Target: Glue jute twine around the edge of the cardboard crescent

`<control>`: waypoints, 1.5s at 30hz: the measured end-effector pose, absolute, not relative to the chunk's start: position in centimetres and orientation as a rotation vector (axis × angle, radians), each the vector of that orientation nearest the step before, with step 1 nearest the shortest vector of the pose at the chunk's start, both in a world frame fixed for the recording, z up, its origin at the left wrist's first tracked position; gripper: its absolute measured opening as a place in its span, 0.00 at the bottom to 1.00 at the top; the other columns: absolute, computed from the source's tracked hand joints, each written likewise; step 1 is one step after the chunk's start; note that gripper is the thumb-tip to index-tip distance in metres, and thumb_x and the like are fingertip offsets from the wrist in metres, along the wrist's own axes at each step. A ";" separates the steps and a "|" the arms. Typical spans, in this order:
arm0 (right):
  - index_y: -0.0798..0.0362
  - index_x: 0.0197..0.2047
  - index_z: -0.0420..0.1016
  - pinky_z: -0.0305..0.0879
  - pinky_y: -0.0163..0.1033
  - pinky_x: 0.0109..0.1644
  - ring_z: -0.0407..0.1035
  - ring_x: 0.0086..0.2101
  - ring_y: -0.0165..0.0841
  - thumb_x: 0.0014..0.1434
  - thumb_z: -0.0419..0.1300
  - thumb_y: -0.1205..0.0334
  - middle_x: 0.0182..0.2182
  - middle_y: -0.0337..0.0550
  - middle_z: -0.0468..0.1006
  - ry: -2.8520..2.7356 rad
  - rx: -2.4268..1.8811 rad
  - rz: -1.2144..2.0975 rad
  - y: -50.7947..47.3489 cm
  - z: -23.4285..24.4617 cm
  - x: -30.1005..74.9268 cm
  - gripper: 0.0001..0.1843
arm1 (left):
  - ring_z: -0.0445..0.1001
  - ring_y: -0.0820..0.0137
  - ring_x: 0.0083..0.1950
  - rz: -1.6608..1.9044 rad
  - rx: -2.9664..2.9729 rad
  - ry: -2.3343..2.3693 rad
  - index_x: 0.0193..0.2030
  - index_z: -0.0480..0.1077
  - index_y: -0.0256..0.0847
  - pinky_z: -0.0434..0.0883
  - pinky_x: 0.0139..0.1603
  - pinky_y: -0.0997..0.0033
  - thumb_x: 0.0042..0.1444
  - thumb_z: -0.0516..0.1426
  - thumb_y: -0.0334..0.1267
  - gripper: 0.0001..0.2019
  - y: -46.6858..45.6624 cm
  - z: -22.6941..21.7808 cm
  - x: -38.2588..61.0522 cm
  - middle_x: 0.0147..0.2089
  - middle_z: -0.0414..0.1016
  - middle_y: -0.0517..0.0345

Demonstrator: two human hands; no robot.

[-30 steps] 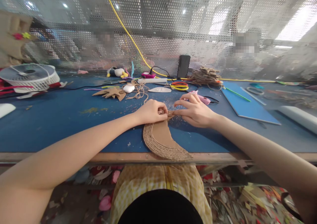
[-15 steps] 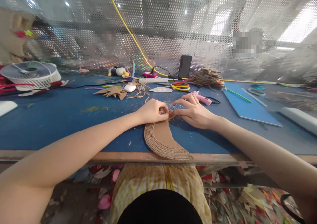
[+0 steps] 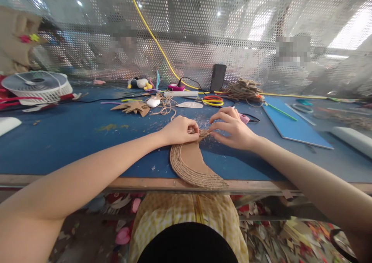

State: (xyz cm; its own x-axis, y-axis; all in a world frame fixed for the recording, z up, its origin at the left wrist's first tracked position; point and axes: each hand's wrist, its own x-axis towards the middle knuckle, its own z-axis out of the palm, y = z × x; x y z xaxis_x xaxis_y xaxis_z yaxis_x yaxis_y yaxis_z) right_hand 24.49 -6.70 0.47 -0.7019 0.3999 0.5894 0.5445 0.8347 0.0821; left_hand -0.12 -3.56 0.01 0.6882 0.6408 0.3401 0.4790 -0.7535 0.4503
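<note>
A crescent-shaped piece of brown cardboard (image 3: 190, 156) lies flat near the table's front edge, rows of twine (image 3: 186, 173) running along its outer curve. My left hand (image 3: 181, 131) is closed in a pinch at the crescent's upper end, its fingertips pressing the twine and cardboard there. Just right of that, my right hand (image 3: 231, 129) has its fingers apart, their tips at or very close to the crescent's narrow upper tip. A pink glue gun (image 3: 244, 118) lies partly hidden behind the right hand. Loose twine (image 3: 164, 106) trails behind my left hand.
On the blue table (image 3: 87, 150) stand a white fan (image 3: 37, 88) at left and a dark phone (image 3: 217, 78) at the back. Cut cardboard (image 3: 130, 108), yellow-handled scissors (image 3: 212, 101), a twine bundle (image 3: 244, 91) and a blue board (image 3: 296, 123) lie around.
My right hand has drawn slightly right, away from the left hand, uncovering more of the crescent's tip and covering more of the glue gun. My left hand keeps its pinch.
</note>
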 end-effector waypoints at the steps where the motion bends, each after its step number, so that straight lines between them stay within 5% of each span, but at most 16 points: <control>1: 0.49 0.40 0.77 0.60 0.53 0.54 0.62 0.49 0.43 0.65 0.58 0.61 0.43 0.46 0.78 -2.424 -0.682 -0.329 -6.7 0.4 24.5 0.06 | 0.66 0.76 0.24 0.696 2.573 0.886 0.32 0.79 0.38 0.61 0.30 0.74 0.52 0.59 0.37 0.08 -3.6 0.0 -0.1 0.22 0.70 0.63; 12: 0.49 0.30 0.69 0.65 0.50 0.50 0.65 0.42 0.40 0.68 0.56 0.60 0.29 0.42 0.72 -2.344 -0.667 -0.200 -5.8 0.2 25.6 0.13 | 0.67 0.75 0.26 0.651 2.528 0.914 0.32 0.79 0.38 0.62 0.32 0.73 0.51 0.59 0.39 0.09 -3.8 0.4 -0.1 0.25 0.74 0.60; 18: 0.49 0.40 0.78 0.68 0.49 0.50 0.68 0.42 0.38 0.65 0.61 0.60 0.34 0.42 0.80 -2.377 -0.539 -0.193 -4.8 -0.1 26.1 0.04 | 0.66 0.76 0.24 0.686 2.562 0.884 0.32 0.78 0.37 0.62 0.31 0.73 0.51 0.58 0.37 0.08 -3.6 0.1 -0.2 0.22 0.71 0.62; 23: 0.50 0.51 0.78 0.68 0.50 0.51 0.70 0.45 0.38 0.68 0.52 0.69 0.42 0.45 0.82 -2.461 -0.573 -0.270 -4.4 -0.5 26.4 0.15 | 0.66 0.76 0.24 0.673 2.564 0.870 0.32 0.78 0.37 0.62 0.31 0.72 0.51 0.59 0.37 0.08 -3.5 0.0 -0.2 0.23 0.72 0.62; 32: 0.51 0.37 0.78 0.66 0.51 0.52 0.68 0.47 0.43 0.64 0.57 0.63 0.33 0.44 0.81 -2.555 -0.747 -0.359 -5.1 -0.2 26.0 0.08 | 0.66 0.76 0.23 0.703 2.594 0.865 0.32 0.77 0.37 0.62 0.31 0.73 0.51 0.58 0.36 0.07 -3.5 0.0 -0.2 0.23 0.71 0.63; 37: 0.53 0.53 0.76 0.63 0.55 0.56 0.65 0.48 0.46 0.66 0.56 0.56 0.46 0.52 0.78 -2.498 -0.970 -0.268 -5.8 -0.2 25.1 0.16 | 0.66 0.76 0.24 0.715 2.599 0.852 0.33 0.77 0.37 0.62 0.31 0.73 0.51 0.58 0.36 0.07 -3.6 0.0 -0.2 0.23 0.70 0.63; 40: 0.46 0.59 0.75 0.60 0.56 0.58 0.62 0.50 0.45 0.69 0.53 0.56 0.53 0.48 0.77 -2.544 -0.926 -0.148 -5.8 -0.5 24.5 0.19 | 0.65 0.76 0.24 0.706 2.602 0.866 0.33 0.76 0.38 0.61 0.31 0.73 0.51 0.58 0.35 0.06 -3.6 -0.1 -0.2 0.22 0.69 0.64; 45: 0.44 0.44 0.83 0.60 0.53 0.55 0.61 0.47 0.43 0.67 0.59 0.55 0.45 0.42 0.83 -2.482 -0.796 -0.088 -5.1 -0.9 24.2 0.11 | 0.65 0.76 0.24 0.707 2.604 0.866 0.33 0.77 0.38 0.61 0.30 0.73 0.51 0.58 0.35 0.06 -3.5 -0.2 -0.2 0.22 0.68 0.65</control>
State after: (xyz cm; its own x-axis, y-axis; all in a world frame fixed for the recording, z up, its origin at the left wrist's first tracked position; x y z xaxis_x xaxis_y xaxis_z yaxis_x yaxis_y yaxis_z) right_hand 24.25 -5.07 -0.89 -0.6874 0.5237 0.5032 0.5579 0.8244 -0.0957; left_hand -0.22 -3.48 -0.18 0.6958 0.6241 0.3553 0.4729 -0.7705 0.4273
